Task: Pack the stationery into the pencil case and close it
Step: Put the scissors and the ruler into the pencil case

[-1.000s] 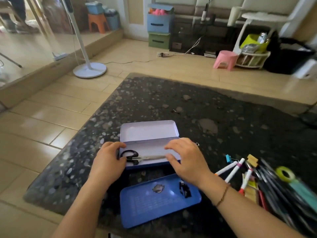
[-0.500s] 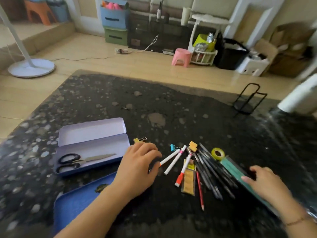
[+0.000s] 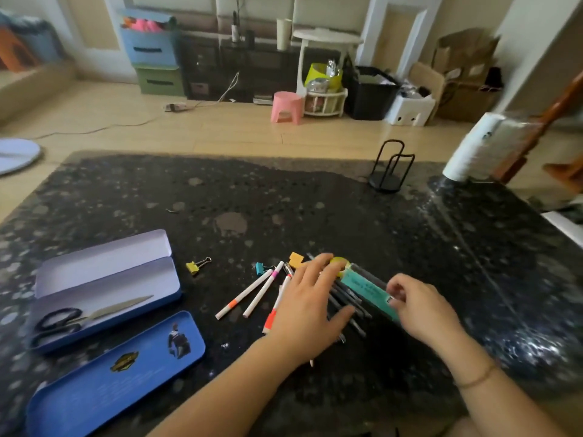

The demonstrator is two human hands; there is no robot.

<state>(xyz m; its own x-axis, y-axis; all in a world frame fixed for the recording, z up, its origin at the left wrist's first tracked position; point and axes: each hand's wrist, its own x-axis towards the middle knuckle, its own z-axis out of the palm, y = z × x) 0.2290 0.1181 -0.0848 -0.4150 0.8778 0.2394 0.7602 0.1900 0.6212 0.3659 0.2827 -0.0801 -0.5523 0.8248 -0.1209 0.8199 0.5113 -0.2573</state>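
The packing is barely begun. The pencil case lies open at the left of the dark speckled surface, its pale lid tipped back, and the only thing inside its tray is the pair of scissors, black handles toward the near end. A separate blue tray with stickers on it lies just in front of the case, empty; whether it is an inner layer or a second lid I cannot tell. Everything else is outside the case: a yellow binder clip lies by itself between the case and the main pile, a teal clip and an orange piece sit at the far edge of the pile, and three white markers lie fanned beside a bundle of dark pens and pencils. The left hand is spread flat with fingers apart over that bundle, pressing or gathering it rather than gripping anything. The right hand has its fingertips pinched on the near end of a teal ruler, which rests across the pens next to a roll of yellow tape. By my reckoning almost all the stationery remains to be moved across, and the case then needs shutting.
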